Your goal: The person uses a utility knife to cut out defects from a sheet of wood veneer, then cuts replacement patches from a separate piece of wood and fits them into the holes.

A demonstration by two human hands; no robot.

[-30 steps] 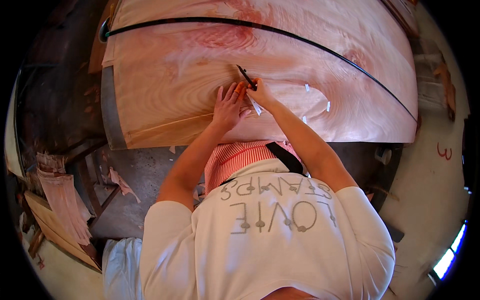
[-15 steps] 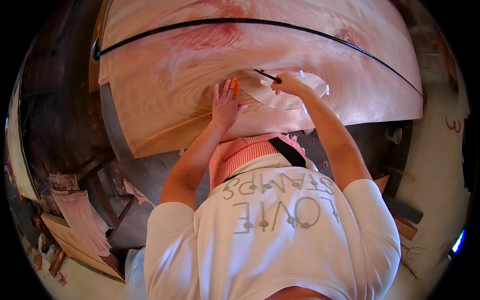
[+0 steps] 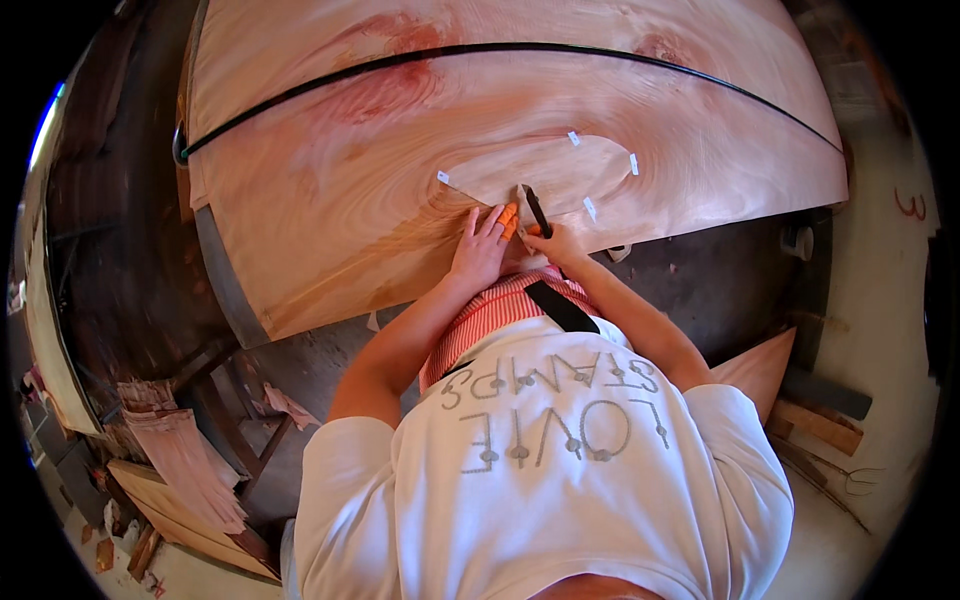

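A large sheet of pinkish wood veneer point(image 3: 330, 200) with swirling grain spreads in front of me. On it lies a rounded veneer patch point(image 3: 585, 165) edged with several small white tape pieces point(image 3: 633, 164). My left hand point(image 3: 480, 248) rests with fingers stretched on the sheet at the patch's near left edge, an orange cover point(image 3: 509, 216) on a fingertip. Close to its right, my right hand point(image 3: 560, 246) is closed round a dark knife point(image 3: 537, 210) whose upper end points away from me. Orange also shows at a right finger. The knife's lower part is hidden in the hand.
A long black strip point(image 3: 500, 47) arcs across the sheet beyond my hands. Pinkish veneer scraps point(image 3: 185, 450) hang at the lower left beside a dark frame. Wood offcuts point(image 3: 820, 425) and a thin forked tool point(image 3: 820, 485) lie on the floor at right.
My right hand has come nearer and left with the knife, from the patch to beside my left hand. My left hand has moved right and nearer, uncovering a left tape piece.
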